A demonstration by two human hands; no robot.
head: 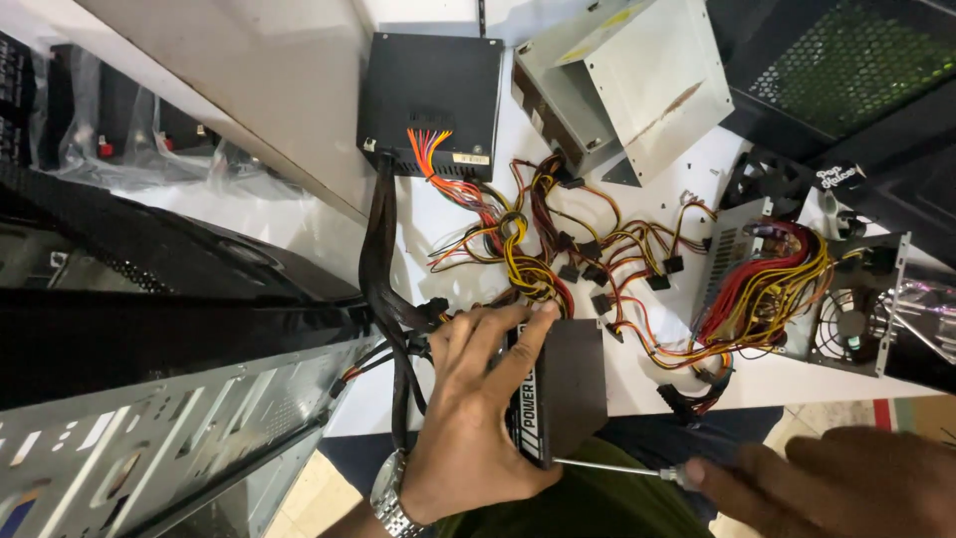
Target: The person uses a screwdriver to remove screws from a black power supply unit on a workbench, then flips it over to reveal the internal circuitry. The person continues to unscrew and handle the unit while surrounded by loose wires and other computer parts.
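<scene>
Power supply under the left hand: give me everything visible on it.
The power supply is a dark metal box with a white-lettered label on its near side, tilted at the table's front edge. The left hand clasps it from above, fingers over the top. A screwdriver in the right hand meets its lower corner. Yellow, red and black wires run out behind it.
</scene>
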